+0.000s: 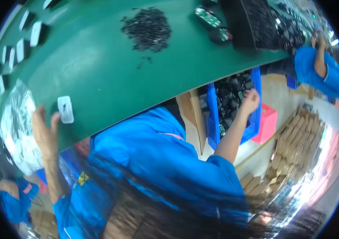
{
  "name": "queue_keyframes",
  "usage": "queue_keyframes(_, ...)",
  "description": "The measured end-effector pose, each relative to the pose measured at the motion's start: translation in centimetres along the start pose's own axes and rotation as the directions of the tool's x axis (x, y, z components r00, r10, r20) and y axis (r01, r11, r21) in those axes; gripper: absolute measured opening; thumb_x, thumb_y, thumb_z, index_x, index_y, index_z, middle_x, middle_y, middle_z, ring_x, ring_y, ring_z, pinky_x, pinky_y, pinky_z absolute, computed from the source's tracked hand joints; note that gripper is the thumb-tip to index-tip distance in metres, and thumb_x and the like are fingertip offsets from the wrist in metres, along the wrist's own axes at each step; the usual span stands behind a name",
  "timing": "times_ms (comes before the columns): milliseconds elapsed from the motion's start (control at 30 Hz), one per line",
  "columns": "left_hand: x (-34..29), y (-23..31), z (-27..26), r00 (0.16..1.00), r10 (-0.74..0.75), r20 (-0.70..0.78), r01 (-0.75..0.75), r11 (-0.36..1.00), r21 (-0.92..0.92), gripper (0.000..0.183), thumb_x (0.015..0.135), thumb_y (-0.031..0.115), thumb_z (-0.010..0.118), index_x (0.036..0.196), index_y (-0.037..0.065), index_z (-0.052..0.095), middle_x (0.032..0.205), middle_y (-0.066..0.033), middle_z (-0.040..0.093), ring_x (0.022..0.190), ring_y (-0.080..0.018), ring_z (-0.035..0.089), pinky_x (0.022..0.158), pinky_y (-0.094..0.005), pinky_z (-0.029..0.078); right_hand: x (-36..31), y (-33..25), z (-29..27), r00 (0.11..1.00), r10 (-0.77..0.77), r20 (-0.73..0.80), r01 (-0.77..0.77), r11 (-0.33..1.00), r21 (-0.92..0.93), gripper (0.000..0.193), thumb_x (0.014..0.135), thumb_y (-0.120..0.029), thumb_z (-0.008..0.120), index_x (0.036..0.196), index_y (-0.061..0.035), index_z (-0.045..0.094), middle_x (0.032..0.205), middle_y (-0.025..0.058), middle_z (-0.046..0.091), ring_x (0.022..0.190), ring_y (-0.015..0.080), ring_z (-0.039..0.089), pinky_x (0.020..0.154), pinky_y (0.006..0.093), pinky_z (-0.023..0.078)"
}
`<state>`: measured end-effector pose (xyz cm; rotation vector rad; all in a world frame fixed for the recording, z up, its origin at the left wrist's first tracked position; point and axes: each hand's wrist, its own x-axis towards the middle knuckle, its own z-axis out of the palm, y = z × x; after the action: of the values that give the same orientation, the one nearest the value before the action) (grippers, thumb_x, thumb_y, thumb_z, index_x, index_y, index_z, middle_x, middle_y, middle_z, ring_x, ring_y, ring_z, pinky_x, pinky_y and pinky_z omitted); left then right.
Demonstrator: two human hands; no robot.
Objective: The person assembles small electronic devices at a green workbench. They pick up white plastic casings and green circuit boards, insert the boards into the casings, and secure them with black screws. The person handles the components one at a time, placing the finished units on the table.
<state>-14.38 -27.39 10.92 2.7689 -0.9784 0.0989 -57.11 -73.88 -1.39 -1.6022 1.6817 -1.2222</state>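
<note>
My left hand [45,131] is over the left end of the green table, its thumb and fingers apart and nothing between them. Just right of it lies a small white open box [66,110], with a tiny dark piece inside. On the other side, my right hand [251,102] is above a blue bin [256,85] beside the table. Its fingers are curled; whether they pinch a small part cannot be made out. Black plastic parts [229,99], some with green circuit boards, fill the bin.
A pile of small black pieces [147,30] lies on the green table [93,51]. White-and-black boxes [22,49] and clear plastic bags [18,119] are at left. A black box [237,24] stands at far right. Below are a pink basket [268,123] and stacked cardboard [297,139]. Co-workers are nearby.
</note>
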Motion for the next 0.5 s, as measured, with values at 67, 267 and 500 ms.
queue_keyframes(67, -0.9, 1.6, 0.8, 0.986, -0.040, 0.159, 0.043, 0.999, -0.014, 0.055, 0.077, 0.029, 0.072, 0.119, 0.002, 0.048, 0.106, -0.0140, 0.053, 0.090, -0.0285, 0.054, 0.079, -0.0379, 0.044, -0.1, 12.4, -2.9, 0.985, 0.133, 0.107, -0.123, 0.988, -0.090, 0.026, 0.086, -0.025, 0.066, 0.097, -0.0025, 0.061, 0.075, 0.0044, 0.061, 0.068, 0.0105, 0.055, 0.060, 0.0244, 0.045)
queue_keyframes(267, -2.5, 2.8, 1.8, 0.989, 0.089, 0.117, -0.099, 0.991, 0.091, 0.048, 0.085, 0.020, 0.063, 0.124, -0.001, 0.045, 0.109, -0.0193, 0.049, 0.098, -0.0351, 0.051, 0.084, -0.0410, 0.042, -5.0, 15.1, 0.2, 0.803, 0.425, 0.417, -0.186, 0.845, -0.502, 0.053, 0.074, -0.037, 0.074, 0.107, 0.0009, 0.062, 0.094, 0.0211, 0.066, 0.089, 0.0254, 0.065, 0.082, 0.0341, 0.048)
queue_keyframes(500, -1.5, 5.0, 2.3, 0.987, 0.137, 0.089, -0.143, 0.988, 0.061, 0.044, 0.087, 0.008, 0.057, 0.129, 0.001, 0.045, 0.107, -0.0197, 0.049, 0.100, -0.0355, 0.049, 0.086, -0.0415, 0.041, -4.0, 12.6, 2.3, 0.901, 0.431, 0.047, -0.235, 0.578, -0.781, 0.068, 0.073, -0.045, 0.071, 0.124, -0.0056, 0.049, 0.115, 0.0235, 0.055, 0.105, 0.0385, 0.056, 0.088, 0.0437, 0.047)
